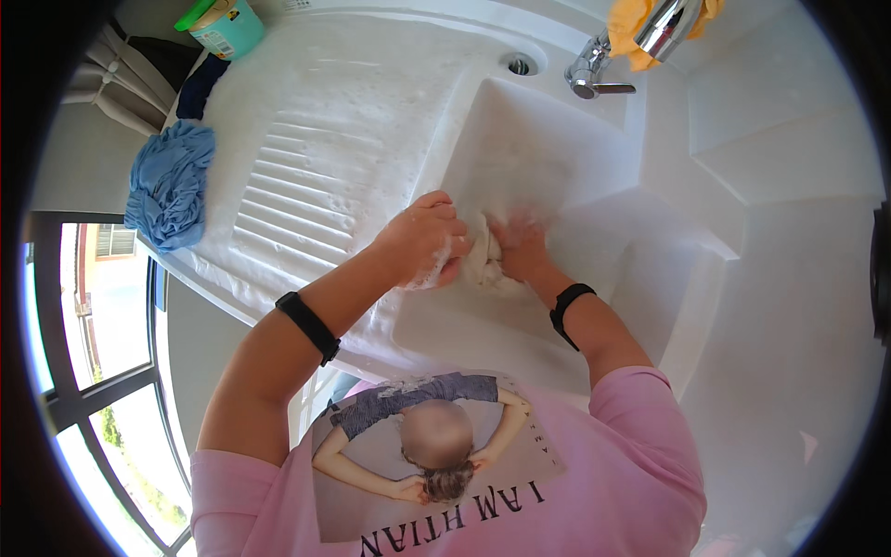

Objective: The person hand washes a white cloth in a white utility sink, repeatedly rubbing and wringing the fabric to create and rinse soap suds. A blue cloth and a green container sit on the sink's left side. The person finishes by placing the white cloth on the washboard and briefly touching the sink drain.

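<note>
A wet, off-white cloth [485,256] is bunched between my two hands over the white laundry sink basin [515,132]. My left hand [428,240] has curled fingers at the cloth's left side, with soap suds running down by the thumb. On the other side, my right hand [521,244] grips the cloth low in the basin, its fingers blurred and partly hidden, seemingly in cloudy water. Left of the basin lies the ribbed washboard [296,188], covered in suds.
A chrome faucet [595,69] with an orange cloth [630,31] stands at the basin's back right. Along the left edge rest a bunched blue garment [174,184], a dark navy cloth [200,87] and a turquoise tub [230,31]. A window [104,299] is at far left.
</note>
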`<state>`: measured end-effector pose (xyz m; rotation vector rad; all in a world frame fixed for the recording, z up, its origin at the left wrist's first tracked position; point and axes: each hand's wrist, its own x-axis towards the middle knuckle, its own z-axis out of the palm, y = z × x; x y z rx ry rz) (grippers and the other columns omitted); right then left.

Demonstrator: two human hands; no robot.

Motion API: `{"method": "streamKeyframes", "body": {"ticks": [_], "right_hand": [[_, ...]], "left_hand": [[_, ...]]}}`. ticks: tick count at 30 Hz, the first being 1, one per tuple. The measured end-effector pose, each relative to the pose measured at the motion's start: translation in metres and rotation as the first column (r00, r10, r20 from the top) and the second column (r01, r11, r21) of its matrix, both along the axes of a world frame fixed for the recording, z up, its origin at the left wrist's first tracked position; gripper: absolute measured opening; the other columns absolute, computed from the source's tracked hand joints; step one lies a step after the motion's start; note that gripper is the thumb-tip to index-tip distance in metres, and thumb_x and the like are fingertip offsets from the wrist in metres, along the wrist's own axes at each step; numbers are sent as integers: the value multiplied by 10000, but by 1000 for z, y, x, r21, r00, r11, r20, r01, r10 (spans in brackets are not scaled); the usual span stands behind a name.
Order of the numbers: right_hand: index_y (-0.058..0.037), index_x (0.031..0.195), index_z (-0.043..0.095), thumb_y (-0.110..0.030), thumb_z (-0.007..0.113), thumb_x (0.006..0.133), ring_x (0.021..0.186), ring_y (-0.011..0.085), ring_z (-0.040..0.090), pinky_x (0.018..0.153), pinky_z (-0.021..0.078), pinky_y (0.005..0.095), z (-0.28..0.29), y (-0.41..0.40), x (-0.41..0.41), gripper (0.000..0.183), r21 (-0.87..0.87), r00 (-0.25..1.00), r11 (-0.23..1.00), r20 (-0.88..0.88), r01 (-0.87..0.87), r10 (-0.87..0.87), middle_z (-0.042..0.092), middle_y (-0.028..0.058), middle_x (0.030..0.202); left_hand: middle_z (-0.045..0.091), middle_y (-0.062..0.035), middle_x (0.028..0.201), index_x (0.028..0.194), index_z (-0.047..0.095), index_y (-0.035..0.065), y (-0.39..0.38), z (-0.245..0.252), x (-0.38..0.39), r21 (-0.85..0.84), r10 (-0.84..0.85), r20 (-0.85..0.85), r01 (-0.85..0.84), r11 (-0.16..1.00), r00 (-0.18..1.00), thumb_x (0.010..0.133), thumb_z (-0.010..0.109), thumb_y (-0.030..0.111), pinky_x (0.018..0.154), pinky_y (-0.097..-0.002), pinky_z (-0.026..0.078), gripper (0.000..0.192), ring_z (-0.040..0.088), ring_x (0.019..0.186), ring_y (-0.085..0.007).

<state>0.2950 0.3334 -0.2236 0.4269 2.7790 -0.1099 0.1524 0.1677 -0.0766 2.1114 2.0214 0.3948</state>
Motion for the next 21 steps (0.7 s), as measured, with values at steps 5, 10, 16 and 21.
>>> {"method": "streamKeyframes", "body": {"ticks": [5,10,16,21], "right_hand": [[-281,1336,276,-376,678,673,1224,324,313,969,289,466,47,8,-28,781,-252,963,966,268,63,7,289,161,1333],[-258,1339,262,-357,708,636,1156,334,379,925,365,426,33,-4,9,839,-240,994,970,-85,48,-70,372,129,1243],[-92,1297,294,-344,721,653,1136,299,425,915,391,399,10,26,32,813,-545,842,673,122,500,-526,407,152,1242],[3,1208,342,-317,688,703,1059,255,465,881,396,399,7,-19,9,691,-769,422,-259,560,584,-713,454,113,1171]], "left_hand": [[539,0,656,584,567,149,-4,-7,0,32,-1,-33,2,999,999,650,575,215,923,-297,336,94,512,740,-174],[545,2,661,592,572,150,-2,-4,0,-2,-13,-61,13,1000,998,658,568,225,928,-292,328,100,519,754,-168],[552,12,662,583,563,151,0,-5,2,38,0,-38,2,999,999,622,578,151,906,-287,352,42,523,737,-167],[554,13,671,585,563,143,-4,-2,1,-22,2,-23,-2,1000,1000,629,571,152,904,-290,352,45,521,753,-169]]}}
